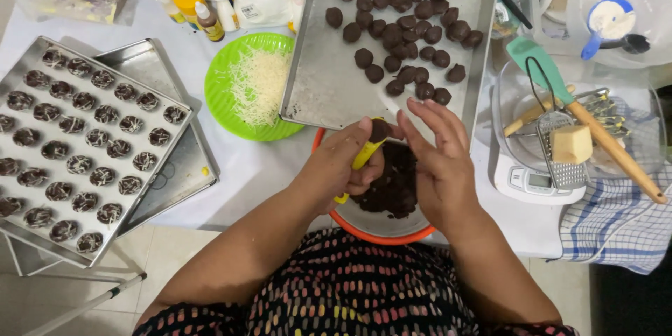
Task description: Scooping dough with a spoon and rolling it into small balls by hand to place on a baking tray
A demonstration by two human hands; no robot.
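Between both hands' grip, dough lump (380, 129)

Bare metal is lying open on the near left part of the baking tray (329, 91), ahead of the hands. The green plate (224, 91) is crowding its left, the kitchen scale (521, 180) its right.

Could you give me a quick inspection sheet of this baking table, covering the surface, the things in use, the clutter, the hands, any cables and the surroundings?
Surface: white table, crowded.
Job's things: orange bowl of dark dough; yellow scoop; tray of dark balls.
Clutter: green plate of grated cheese; tray of decorated pieces; grater; scale; bottles.
Hands: left hand grips scoop; right hand open beside it.
Cables: nothing seen.
Surroundings: tiled floor; checked cloth.
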